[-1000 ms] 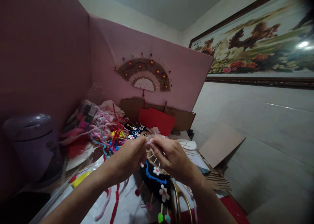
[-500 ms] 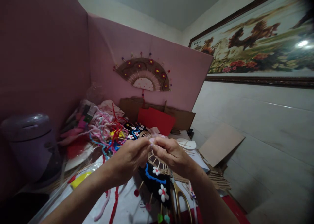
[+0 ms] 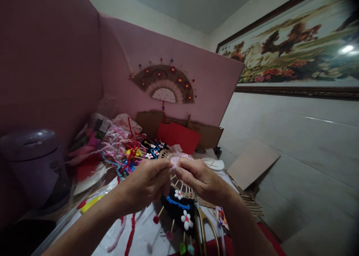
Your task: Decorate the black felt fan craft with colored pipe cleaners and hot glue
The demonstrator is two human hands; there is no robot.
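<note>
My left hand [image 3: 153,179] and my right hand [image 3: 198,175] meet fingertip to fingertip, both closed in a pinch. A tiny pale lilac piece [image 3: 174,168] shows between them; its kind is too small to tell. Under and behind my hands lies a craft fan [image 3: 182,207] with a black band, white flowers and a wavy blue trim. Sticks with coloured tips, such as a red one [image 3: 156,219], jut from its edge. Its pale dotted centre [image 3: 174,160] is partly hidden by my fingers. Gold-handled scissors [image 3: 206,230] lie close to the fan, left of my right forearm.
Tangled pink, red and blue pipe cleaners [image 3: 120,144] heap at the left, near a lidded bin [image 3: 36,170]. A red card [image 3: 179,136] leans at the back against torn cardboard [image 3: 148,121]. A finished brown fan [image 3: 165,76] hangs on the pink board.
My hands stay pinched together at nearly the same spot, with the fingers shifting slightly. A bit more of the dotted centre shows above the fingertips.
</note>
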